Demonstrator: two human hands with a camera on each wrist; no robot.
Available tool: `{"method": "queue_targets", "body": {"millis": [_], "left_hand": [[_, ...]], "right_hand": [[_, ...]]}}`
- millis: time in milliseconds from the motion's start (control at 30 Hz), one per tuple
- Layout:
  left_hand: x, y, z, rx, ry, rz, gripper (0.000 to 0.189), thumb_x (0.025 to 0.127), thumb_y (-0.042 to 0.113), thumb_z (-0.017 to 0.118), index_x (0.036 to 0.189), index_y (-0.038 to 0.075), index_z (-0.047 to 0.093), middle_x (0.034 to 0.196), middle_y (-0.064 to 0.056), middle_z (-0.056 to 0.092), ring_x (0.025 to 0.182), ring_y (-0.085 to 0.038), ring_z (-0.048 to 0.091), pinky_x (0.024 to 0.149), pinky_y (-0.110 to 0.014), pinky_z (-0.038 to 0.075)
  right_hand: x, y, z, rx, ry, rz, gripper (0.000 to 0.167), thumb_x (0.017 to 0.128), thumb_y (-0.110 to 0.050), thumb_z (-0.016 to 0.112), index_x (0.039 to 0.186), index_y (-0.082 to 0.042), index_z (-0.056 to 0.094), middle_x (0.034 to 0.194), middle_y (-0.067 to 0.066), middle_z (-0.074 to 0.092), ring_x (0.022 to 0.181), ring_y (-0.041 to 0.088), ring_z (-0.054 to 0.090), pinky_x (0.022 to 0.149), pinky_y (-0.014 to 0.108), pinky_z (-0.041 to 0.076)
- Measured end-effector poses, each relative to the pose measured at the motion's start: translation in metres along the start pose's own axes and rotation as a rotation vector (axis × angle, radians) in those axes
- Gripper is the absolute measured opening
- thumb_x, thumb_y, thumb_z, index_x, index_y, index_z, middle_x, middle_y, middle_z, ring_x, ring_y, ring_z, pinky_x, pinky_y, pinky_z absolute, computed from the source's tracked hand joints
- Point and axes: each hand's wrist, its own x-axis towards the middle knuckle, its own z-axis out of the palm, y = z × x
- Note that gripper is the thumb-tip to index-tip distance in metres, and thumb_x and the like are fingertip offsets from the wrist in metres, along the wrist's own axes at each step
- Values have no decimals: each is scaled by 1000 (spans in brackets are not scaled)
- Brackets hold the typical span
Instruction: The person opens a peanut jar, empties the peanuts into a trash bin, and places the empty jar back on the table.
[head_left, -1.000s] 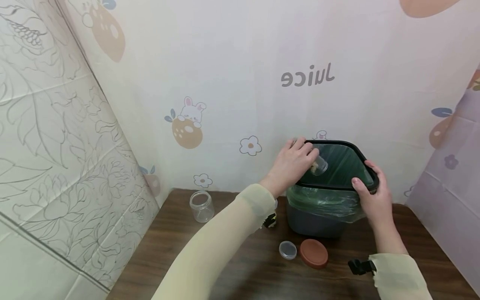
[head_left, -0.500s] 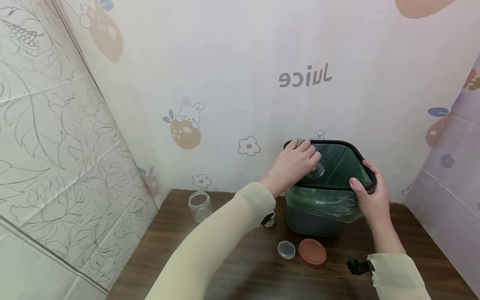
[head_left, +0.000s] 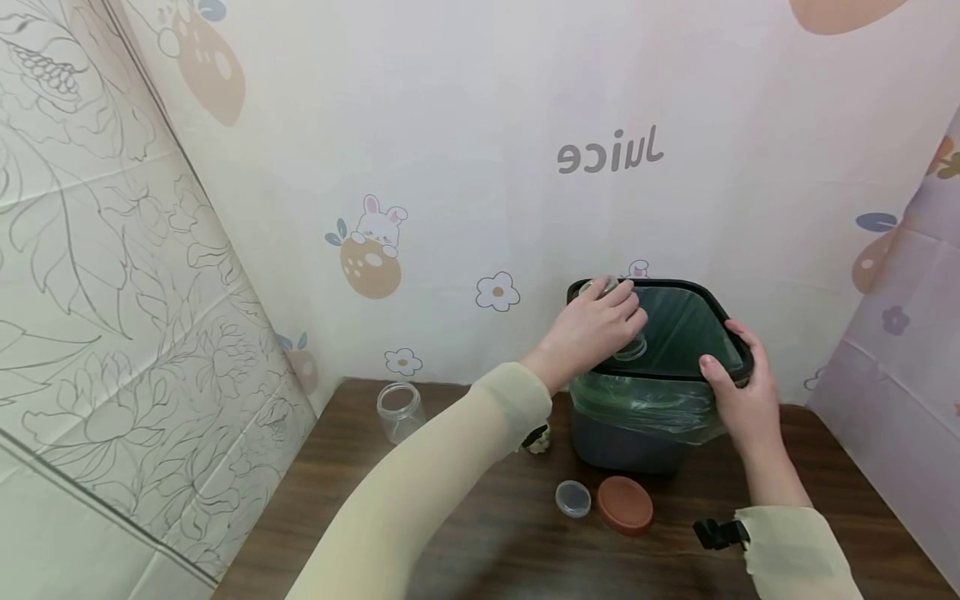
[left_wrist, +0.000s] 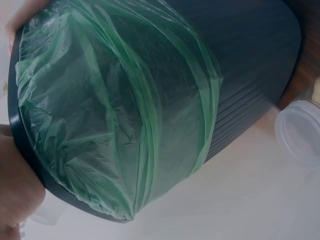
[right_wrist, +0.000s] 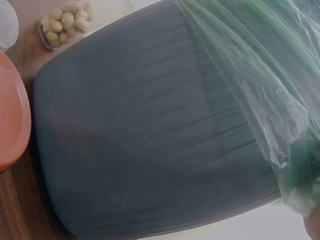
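Note:
My left hand [head_left: 596, 333] grips a small clear plastic jar [head_left: 632, 347] and holds it tipped, mouth down, inside the bin's opening. Its base shows above the fingers. Only a sliver of that jar shows past the bin rim in the left wrist view. The dark grey trash bin [head_left: 628, 446] stands on the table, its black rim [head_left: 675, 285] holding a green bag [head_left: 645, 408] folded over the outside. At the near right corner, my right hand [head_left: 750, 396] grips the rim, thumb inside and fingers outside. The bin's bottom is hidden.
A clear jar [head_left: 402, 417] stands at the table's back left. In front of the bin lie a clear lid [head_left: 573, 499] and an orange-red lid [head_left: 626, 505]. A clear jar of peanuts [right_wrist: 67, 22] stands beside the bin, mostly behind my left wrist.
My left hand has tipped the small jar further down into the bin, and the tan contents seen in it earlier no longer show. The right hand keeps its hold on the rim.

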Motion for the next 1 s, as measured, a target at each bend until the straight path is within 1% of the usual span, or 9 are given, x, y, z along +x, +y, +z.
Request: {"method": "queue_targets", "body": {"millis": [200, 433, 567, 667, 733, 800, 867, 933, 1000], "left_hand": [[-1, 1, 1, 9, 28, 3, 35, 117, 10, 49, 146, 24, 63, 152, 3, 62, 153, -22, 46, 127, -44, 37], [-1, 1, 2, -22, 56, 13, 33, 118, 14, 47, 146, 24, 61, 146, 4, 63, 145, -20, 50, 128, -43, 36], [-2, 2, 1, -10, 35, -29, 34, 118, 14, 48, 146, 24, 62, 147, 3, 63, 143, -21, 51, 126, -44, 37], [-3, 4, -1, 29, 25, -67, 35, 117, 10, 47, 146, 21, 65, 148, 1, 65, 143, -23, 52, 122, -44, 39], [-3, 6, 0, 36, 46, -66, 36, 117, 9, 46, 145, 21, 65, 147, 1, 65, 142, -23, 52, 121, -43, 40], [-4, 6, 1, 35, 85, -56, 35, 117, 8, 45, 142, 22, 66, 144, 2, 66, 141, -22, 53, 122, -42, 40], [-5, 6, 3, 24, 100, -59, 35, 117, 8, 45, 141, 23, 66, 143, 3, 66, 140, -21, 53, 123, -42, 40], [-5, 6, 3, 13, 89, -81, 35, 117, 9, 47, 143, 23, 66, 145, 2, 65, 141, -22, 53, 123, -43, 39], [-5, 6, 3, 20, 63, -97, 36, 117, 9, 48, 146, 22, 65, 148, 2, 64, 142, -22, 52, 123, -44, 38]], "right_hand": [[0, 0, -1, 3, -2, 1, 72, 102, -37, 67, 168, -41, 39, 167, 13, 41, 124, 28, 44, 89, 30, 37], [-1, 1, 0, 12, 0, -5, 72, 102, -36, 68, 168, -40, 40, 166, 12, 42, 124, 26, 45, 89, 28, 37], [-1, 1, -1, 12, -1, 3, 72, 102, -37, 67, 168, -41, 39, 167, 12, 41, 125, 27, 45, 90, 29, 37], [-1, 1, -1, 6, 2, 5, 72, 102, -38, 67, 168, -41, 39, 168, 11, 41, 126, 27, 44, 92, 29, 37], [-2, 1, 0, 5, 3, 3, 72, 102, -37, 68, 168, -41, 40, 169, 10, 41, 127, 26, 44, 92, 28, 36], [-2, 1, 0, 5, 5, 0, 72, 101, -37, 68, 168, -40, 40, 170, 9, 41, 128, 25, 44, 93, 28, 36], [-2, 1, -1, 4, 3, 0, 72, 101, -37, 68, 168, -40, 40, 170, 8, 40, 129, 26, 44, 95, 29, 36], [-2, 1, -1, -6, 0, 2, 72, 102, -38, 67, 168, -41, 39, 171, 8, 39, 130, 27, 43, 97, 33, 36], [-1, 1, -2, -11, -3, 7, 72, 102, -39, 67, 168, -42, 39, 172, 8, 39, 132, 28, 43, 100, 36, 36]]}}
